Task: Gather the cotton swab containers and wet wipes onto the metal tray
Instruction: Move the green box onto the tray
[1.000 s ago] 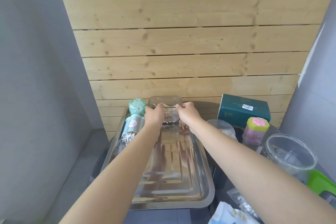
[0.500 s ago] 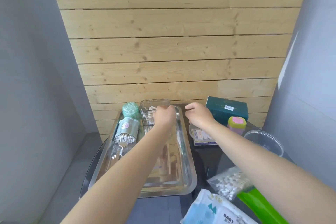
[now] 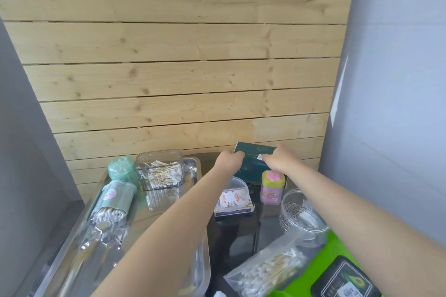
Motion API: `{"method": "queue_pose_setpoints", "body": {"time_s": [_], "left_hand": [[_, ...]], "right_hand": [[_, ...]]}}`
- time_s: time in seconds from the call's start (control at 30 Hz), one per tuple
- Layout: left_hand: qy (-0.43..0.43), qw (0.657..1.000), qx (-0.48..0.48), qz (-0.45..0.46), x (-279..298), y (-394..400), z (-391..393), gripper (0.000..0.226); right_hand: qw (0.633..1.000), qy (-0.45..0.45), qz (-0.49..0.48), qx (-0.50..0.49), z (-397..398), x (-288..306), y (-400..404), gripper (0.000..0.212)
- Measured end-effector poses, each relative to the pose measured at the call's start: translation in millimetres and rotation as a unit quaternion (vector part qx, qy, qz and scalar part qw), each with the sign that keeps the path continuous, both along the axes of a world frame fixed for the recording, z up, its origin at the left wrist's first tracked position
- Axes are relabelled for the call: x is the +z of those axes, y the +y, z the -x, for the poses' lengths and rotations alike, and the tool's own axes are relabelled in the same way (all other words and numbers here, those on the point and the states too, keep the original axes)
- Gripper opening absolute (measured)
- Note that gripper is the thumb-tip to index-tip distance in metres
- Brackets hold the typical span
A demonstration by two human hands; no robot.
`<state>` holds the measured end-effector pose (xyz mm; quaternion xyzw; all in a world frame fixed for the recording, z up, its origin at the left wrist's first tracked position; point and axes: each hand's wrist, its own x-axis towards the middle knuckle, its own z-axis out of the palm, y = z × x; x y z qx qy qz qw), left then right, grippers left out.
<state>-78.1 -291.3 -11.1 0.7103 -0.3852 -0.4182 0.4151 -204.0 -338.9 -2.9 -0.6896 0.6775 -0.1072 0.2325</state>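
The metal tray (image 3: 190, 166) lies at the left on a dark table. On it stand a clear square swab container (image 3: 159, 172), a round green container (image 3: 121, 168) and a pale green swab holder (image 3: 115, 200) lying on its side. At the back right, both hands hold a dark green box (image 3: 253, 159): my left hand (image 3: 229, 160) on its left edge, my right hand (image 3: 280, 160) on its right side. The box is tilted up off the table. A pink and yellow-green swab jar (image 3: 272, 187) stands in front of it. A clear bag of swabs (image 3: 268, 270) lies near the front.
A small white and purple packet (image 3: 233, 202) lies by a clear lid. A clear round tub (image 3: 301, 214) with metal clips stands at the right. A green pack (image 3: 337, 272) sits at the front right corner. A wooden plank wall (image 3: 181, 55) rises right behind the table.
Both hands left the clear square container, which now stands on the tray's far end, and moved right to the dark green box. The view swung right and down.
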Motion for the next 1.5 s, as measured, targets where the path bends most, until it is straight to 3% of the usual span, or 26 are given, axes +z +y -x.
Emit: {"method": "queue_pose_setpoints", "body": {"time_s": [0.17, 0.33, 0.4, 0.53, 0.73, 0.93, 1.03, 1.13, 1.23, 1.5], "left_hand": [[0.026, 0.999, 0.01, 0.016, -14, -5, 3, 0.042], [0.059, 0.985, 0.07, 0.149, 4, 7, -11, 0.033], [0.072, 0.974, 0.114, 0.179, 13, 16, -22, 0.039], [0.03, 0.964, 0.18, 0.194, 21, 61, -50, 0.045], [0.024, 0.95, 0.27, 0.156, 3, 154, -97, 0.044], [0.056, 0.961, 0.247, 0.108, -12, 179, -117, 0.026], [0.063, 0.969, 0.215, 0.1, -22, 180, -121, 0.028], [0.0, 0.977, 0.189, 0.097, -29, 180, -121, 0.031], [-0.102, 0.983, 0.143, 0.046, -29, 177, -118, 0.058], [-0.157, 0.981, 0.114, 0.008, -31, 169, -120, 0.066]], "right_hand": [[0.995, -0.093, -0.012, 0.021, 3, -1, -3, 0.058], [0.979, -0.178, 0.071, 0.064, -2, 23, 16, 0.062], [0.97, -0.201, 0.101, 0.089, -9, 36, 31, 0.06], [0.955, -0.231, 0.121, 0.143, -32, 46, 70, 0.057], [0.947, -0.221, 0.062, 0.224, -83, 30, 139, 0.053], [0.952, -0.184, -0.002, 0.244, -115, -5, 156, 0.056], [0.956, -0.17, -0.009, 0.238, -122, -16, 152, 0.056], [0.96, -0.147, 0.005, 0.239, -130, -24, 145, 0.057], [0.96, -0.134, 0.048, 0.239, -133, -31, 139, 0.054], [0.957, -0.124, 0.064, 0.256, -133, -42, 132, 0.05]]}}
